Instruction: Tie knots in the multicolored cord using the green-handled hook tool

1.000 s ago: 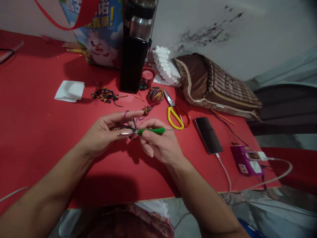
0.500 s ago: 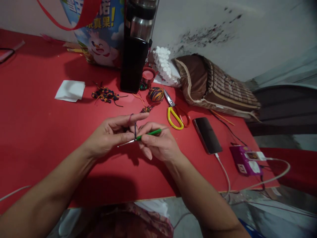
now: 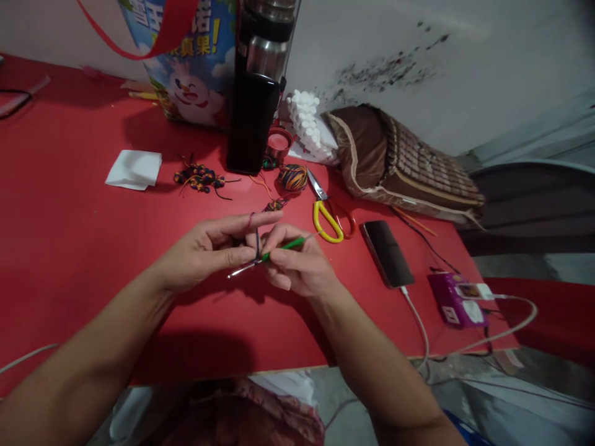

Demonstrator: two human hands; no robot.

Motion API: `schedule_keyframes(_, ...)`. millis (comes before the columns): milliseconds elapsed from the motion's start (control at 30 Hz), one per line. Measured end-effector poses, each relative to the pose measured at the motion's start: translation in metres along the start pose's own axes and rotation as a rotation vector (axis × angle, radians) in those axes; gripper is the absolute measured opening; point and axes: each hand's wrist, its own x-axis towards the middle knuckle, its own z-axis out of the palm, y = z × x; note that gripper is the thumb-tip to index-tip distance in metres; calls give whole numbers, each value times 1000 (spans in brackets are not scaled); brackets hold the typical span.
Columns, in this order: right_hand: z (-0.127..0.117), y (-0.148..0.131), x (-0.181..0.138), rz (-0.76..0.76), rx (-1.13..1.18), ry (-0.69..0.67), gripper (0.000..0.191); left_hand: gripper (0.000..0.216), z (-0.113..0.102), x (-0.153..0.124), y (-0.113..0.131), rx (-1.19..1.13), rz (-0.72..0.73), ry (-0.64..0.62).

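Observation:
Over the red table [image 3: 69, 248], my right hand [image 3: 300, 266] pinches a crochet hook [image 3: 279, 248] with a green handle; its metal tip points left and down. My left hand [image 3: 209, 251] holds multicoloured thread [image 3: 257, 238] looped over its stretched index finger, thumb pressed against the work where the hook meets it. The thread runs back to a small knotted piece [image 3: 275, 204] and a multicoloured yarn ball [image 3: 292, 176] behind the hands.
Yellow-handled scissors [image 3: 328, 217] and a phone [image 3: 387, 253] on a charging cable lie right of the hands. A purple power strip [image 3: 458, 300] sits near the right edge. Farther back are thread scraps [image 3: 199, 178], white paper [image 3: 134, 169], a black flask [image 3: 253, 118] and a brown cushion [image 3: 404, 164].
The hook has tilted from level to tip-down and slid a little right. Both hands stayed over the same spot, left index finger still stretched with the thread round it.

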Motion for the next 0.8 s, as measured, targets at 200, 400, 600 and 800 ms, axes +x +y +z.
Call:
schedule_keyframes(200,3,-3,0,36,18,75,30,37,-3,6,-8,-82,-23,43)
schedule_keyframes(400,9,-3,-1,40,101,123,24,38,2,10,-10,-260,-120,64)
schedule_keyframes(600,13,0,-3,-26,31,120,21,35,1,9,-11,-119,-23,126)
schedule_keyframes(800,11,1,-7,-82,-73,170,23,31,-1,9,-12,63,59,114)
